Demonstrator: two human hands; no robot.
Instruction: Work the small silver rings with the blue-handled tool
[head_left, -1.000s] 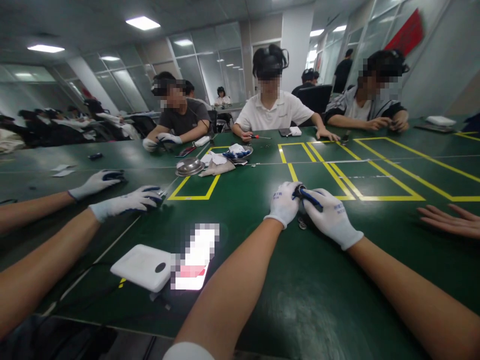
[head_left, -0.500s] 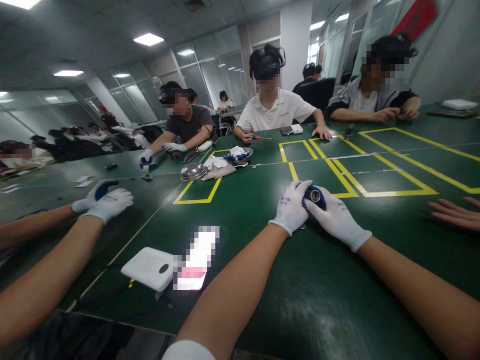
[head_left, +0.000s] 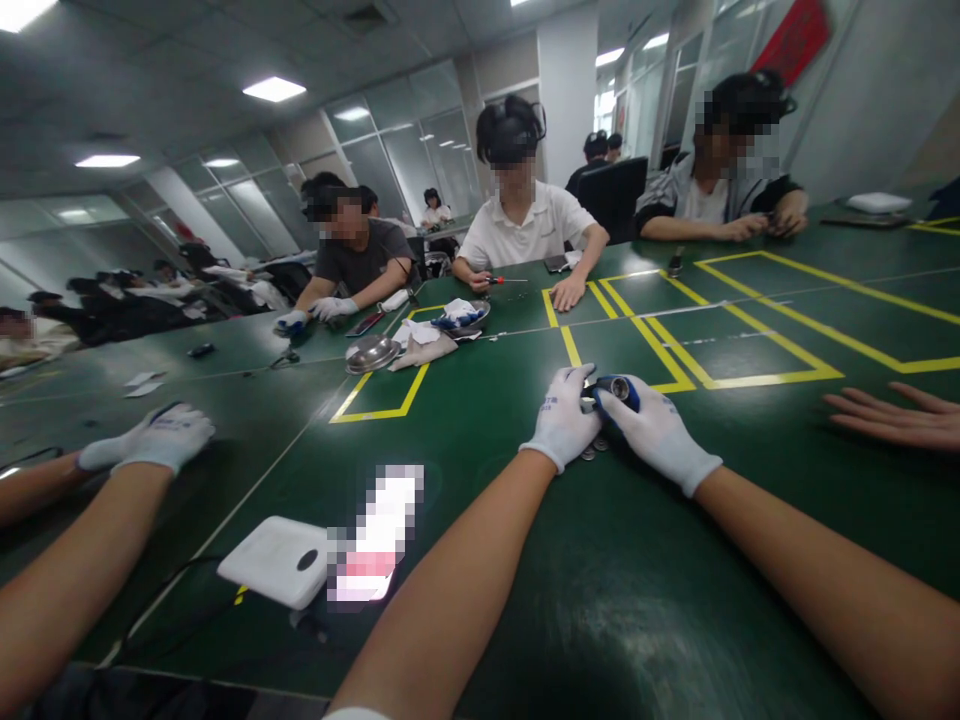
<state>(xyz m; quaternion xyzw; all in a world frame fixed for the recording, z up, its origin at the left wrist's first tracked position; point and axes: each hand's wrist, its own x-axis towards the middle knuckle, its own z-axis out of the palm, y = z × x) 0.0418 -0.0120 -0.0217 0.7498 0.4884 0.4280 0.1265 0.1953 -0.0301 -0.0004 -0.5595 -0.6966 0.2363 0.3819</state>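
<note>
Your white-gloved left hand [head_left: 561, 420] and right hand [head_left: 664, 430] meet ahead of you, slightly right of view center, backs largely facing you. Right: fingers curled in a closed grip, thumb pointing toward the left hand, blue showing palm-side. Left: fingers angled inward, tips partly hidden, can't read the grip. Left forearm [head_left: 442, 575] runs up and right, right forearm [head_left: 817, 580] up and left, both bare.
</note>
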